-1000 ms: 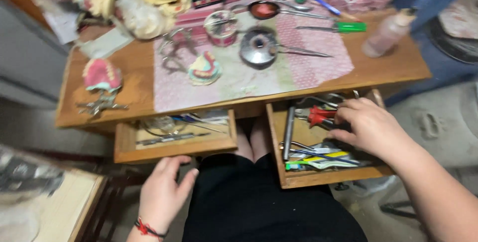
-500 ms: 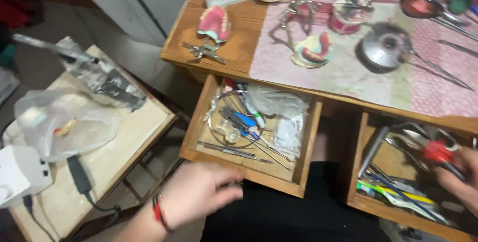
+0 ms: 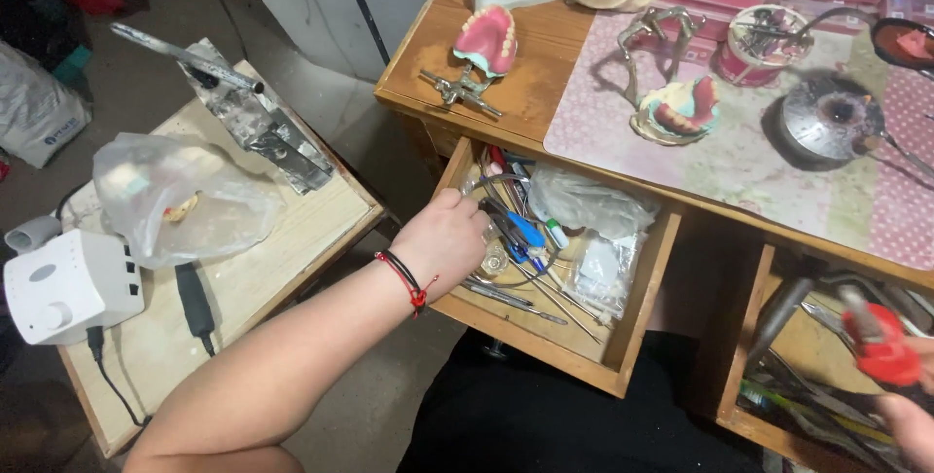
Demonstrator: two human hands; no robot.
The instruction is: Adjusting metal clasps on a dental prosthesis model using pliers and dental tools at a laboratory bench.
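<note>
Left hand (image 3: 449, 239) reaches into the open drawer (image 3: 545, 337), touching tools (image 3: 516, 235).

A single head-worn camera looks steeply down and a little leftward from above the seated person's lap, close to the wooden counter (image 3: 545, 93). It takes in the counter's front edge, the open left drawer (image 3: 623, 337) at centre, a side table (image 3: 292, 230) at left, and the right drawer cut off at the corner.
</note>
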